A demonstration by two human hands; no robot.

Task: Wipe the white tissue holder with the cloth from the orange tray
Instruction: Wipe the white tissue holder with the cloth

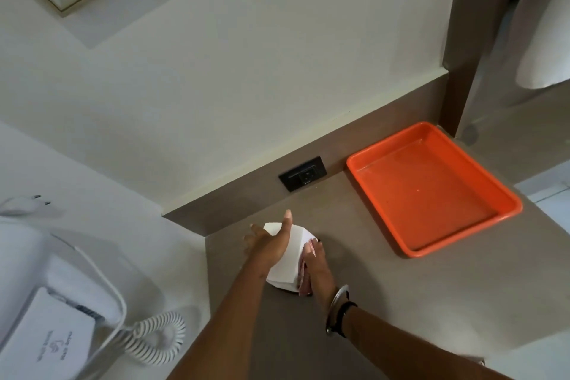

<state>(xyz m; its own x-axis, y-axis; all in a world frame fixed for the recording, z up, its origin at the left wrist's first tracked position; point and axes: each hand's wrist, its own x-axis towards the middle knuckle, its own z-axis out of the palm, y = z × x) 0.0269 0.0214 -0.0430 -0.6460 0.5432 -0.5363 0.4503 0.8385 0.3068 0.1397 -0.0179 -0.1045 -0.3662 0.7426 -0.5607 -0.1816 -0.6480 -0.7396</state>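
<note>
The white tissue holder (290, 259) stands on the brown counter near the wall ledge. My left hand (270, 244) lies flat against its left side and top, fingers stretched out, steadying it. My right hand (317, 268) presses a pinkish cloth (303, 281) against the holder's right side. Only a strip of the cloth shows between my fingers and the holder. The orange tray (431, 191) sits to the right with nothing in it.
A black wall socket (303, 177) is set in the ledge behind the holder. At the left hangs a white wall-mounted hair dryer (46, 327) with a coiled cord (154, 339) and loose plug (40, 199). The counter (401, 302) edge runs at right.
</note>
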